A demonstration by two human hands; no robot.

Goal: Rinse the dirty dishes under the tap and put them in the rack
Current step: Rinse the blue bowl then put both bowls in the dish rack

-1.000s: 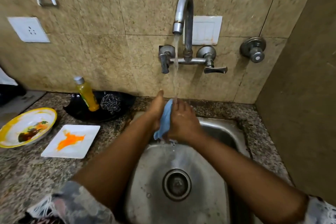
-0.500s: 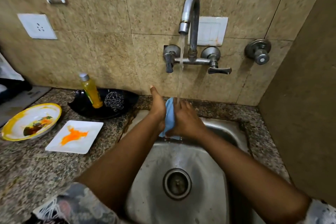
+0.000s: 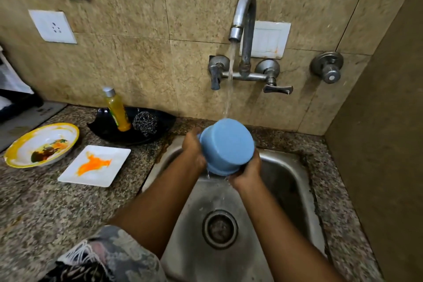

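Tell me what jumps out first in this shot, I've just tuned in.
A blue bowl, base toward the camera, is held over the sink by the left hand and right hand, with water from the tap running onto it. On the counter to the left sit a yellow-rimmed bowl with food remains and a white square plate smeared orange.

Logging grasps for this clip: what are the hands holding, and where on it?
Both hold the blue bowl under the running tap, base toward the camera. The left hand grips its left side; the right hand grips its lower right rim.
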